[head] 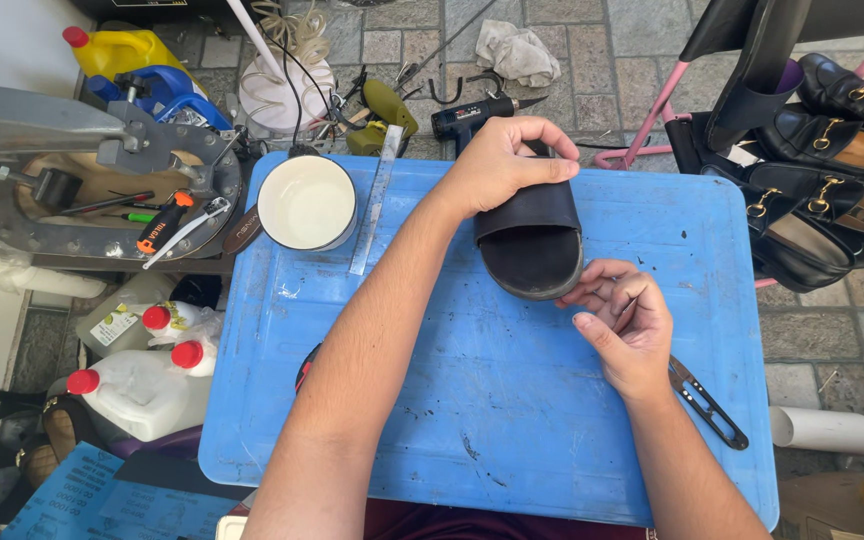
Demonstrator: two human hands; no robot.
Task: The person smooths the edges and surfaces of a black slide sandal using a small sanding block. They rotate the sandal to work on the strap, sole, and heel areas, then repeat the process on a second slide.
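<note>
Two hands meet on our black slide sandal [532, 245]. Our left hand [507, 160] grips its far end; our right hand [624, 325] pinches a thin tool at its near edge

I've got a blue plastic table [432, 420] filling the middle, a round white tin [306, 203] up at its back left with a metal ruler [375, 200] just beside it. Black thread snips [707, 402] lie near the right edge. Off to the right, black loafers with gold buckles [832, 190] crowd a pink rack [642, 120]. Left side: a grey metal machine [72, 170], white red-capped bottles [142, 370] below it, a yellow jug [117, 50] behind. A cordless drill [472, 115] and a rag [517, 50] lie on the paving
</note>
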